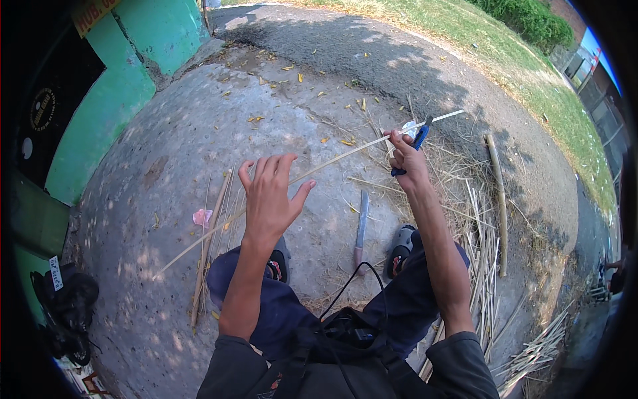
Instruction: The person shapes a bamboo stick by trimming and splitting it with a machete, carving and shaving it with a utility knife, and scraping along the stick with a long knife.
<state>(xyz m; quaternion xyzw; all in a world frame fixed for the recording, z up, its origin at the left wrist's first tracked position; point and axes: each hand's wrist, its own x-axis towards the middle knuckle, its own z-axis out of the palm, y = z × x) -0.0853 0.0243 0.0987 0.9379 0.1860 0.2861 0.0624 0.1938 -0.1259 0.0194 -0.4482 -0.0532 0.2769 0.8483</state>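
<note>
Above concrete (pixel 159 193), the right grip (pixel 407 156) clasps a blue utility knife (pixel 421 135) and bamboo strip (pixel 339 159), apparently for shaving; the left grip (pixel 268 196), fingers spread, should next steady the strip.

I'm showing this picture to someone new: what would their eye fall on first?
Probably the long pale strip slanting across the middle, held near its upper right end by the right hand, which also grips a blue cutter. The open left hand overlaps its lower half. Then the large knife, lying between the shoes.
</note>
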